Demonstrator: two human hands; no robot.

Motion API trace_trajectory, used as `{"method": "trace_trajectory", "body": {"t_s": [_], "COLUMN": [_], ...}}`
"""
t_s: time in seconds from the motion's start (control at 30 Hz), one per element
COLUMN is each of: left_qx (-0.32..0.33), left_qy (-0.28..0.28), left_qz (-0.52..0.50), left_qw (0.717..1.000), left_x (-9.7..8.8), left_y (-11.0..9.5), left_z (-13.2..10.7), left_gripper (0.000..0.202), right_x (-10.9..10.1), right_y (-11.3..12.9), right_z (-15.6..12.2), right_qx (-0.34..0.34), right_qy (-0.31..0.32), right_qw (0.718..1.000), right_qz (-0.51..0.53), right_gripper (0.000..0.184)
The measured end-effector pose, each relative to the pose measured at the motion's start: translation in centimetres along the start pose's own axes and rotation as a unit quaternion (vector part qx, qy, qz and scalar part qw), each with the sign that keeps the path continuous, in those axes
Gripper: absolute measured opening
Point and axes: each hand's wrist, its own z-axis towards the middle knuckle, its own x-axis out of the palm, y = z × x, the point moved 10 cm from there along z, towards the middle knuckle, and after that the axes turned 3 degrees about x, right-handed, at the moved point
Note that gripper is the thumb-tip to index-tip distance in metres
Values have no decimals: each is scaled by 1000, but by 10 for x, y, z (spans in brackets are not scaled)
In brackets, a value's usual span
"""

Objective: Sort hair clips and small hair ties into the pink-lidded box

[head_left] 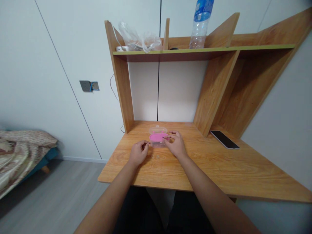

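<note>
A small clear plastic box (159, 145) with a pink tray or inner cover (156, 137) rests on the desk, its clear lid (158, 130) tipped back on the far side. My left hand (139, 152) is closed at the box's left front corner, with thumb and fingertips gripping its edge. Over the right part of the pink piece is my right hand (175, 144). Its thumb and index finger pinch a small dark thing (163, 137), too small to name, while the other fingers reach past the box's right side.
The wooden desk (207, 172) carries a shelf unit (175, 55). A phone or tablet (224, 139) lies at the right. Up on the shelf are a plastic bottle (201, 26) and a clear plastic bag (141, 40). A bed (24, 152) stands at the left.
</note>
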Motion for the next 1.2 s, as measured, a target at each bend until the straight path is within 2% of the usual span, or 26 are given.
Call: {"method": "trace_trajectory", "body": {"t_s": [0.23, 0.47, 0.77, 0.97, 1.03, 1.1, 1.17, 1.2], "left_qx": [-20, -31, -30, -13, -2, 26, 71, 122], "left_qy": [-29, -38, -53, -37, -35, -29, -23, -28], "left_qz": [30, 48, 96, 115, 111, 96, 68, 29], "left_qw": [999, 998, 994, 993, 993, 995, 995, 992], "left_x": [-5, -6, -14, -19, -19, -19, -22, -27], "left_y": [13, 20, 18, 9, -6, -38, -85, -117], "left_z": [1, 3, 2, 0, -6, -16, -32, -43], "left_gripper": [29, 28, 26, 25, 23, 25, 28, 30], "right_x": [8, 6, 15, 13, 11, 11, 14, 16], "right_y": [-12, -17, -72, -78, -74, -68, -59, -54], "right_z": [3, -3, -12, -16, -20, -23, -25, -26], "right_qx": [31, 36, 118, 118, 107, 89, 60, 43], "right_qy": [18, 33, -16, -17, -11, 0, 24, 41], "right_qw": [999, 997, 988, 989, 991, 994, 996, 997], "right_qz": [19, 60, 94, 86, 78, 70, 62, 58], "right_gripper": [12, 26, 34, 33, 33, 33, 35, 38]}}
